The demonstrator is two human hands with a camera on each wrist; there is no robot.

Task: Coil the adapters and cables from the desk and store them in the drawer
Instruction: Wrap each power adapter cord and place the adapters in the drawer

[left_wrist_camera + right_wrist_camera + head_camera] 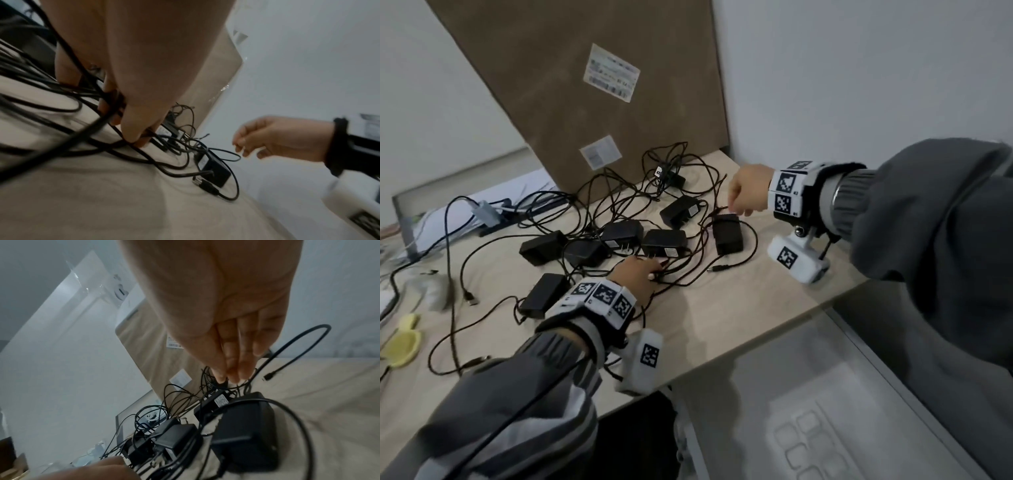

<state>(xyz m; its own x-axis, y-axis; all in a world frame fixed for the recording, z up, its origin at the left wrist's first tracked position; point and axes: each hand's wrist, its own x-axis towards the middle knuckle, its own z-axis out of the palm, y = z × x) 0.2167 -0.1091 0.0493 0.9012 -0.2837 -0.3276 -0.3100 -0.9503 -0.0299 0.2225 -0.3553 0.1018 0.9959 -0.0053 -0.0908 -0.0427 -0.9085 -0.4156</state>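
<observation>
A cardboard box (pixel 585 102) leans against the wall behind tangled cables (pixel 619 192) and black adapters (pixel 664 241) on the desk (pixel 739 308). The left hand (pixel 637 274) pinches cables beside the adapters. The right hand (pixel 748 193), fingers bunched loosely downward, hovers just above one adapter (pixel 727 233).

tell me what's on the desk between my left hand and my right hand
In the head view, between the left hand and right hand lie two black adapters amid tangled black cables.
</observation>
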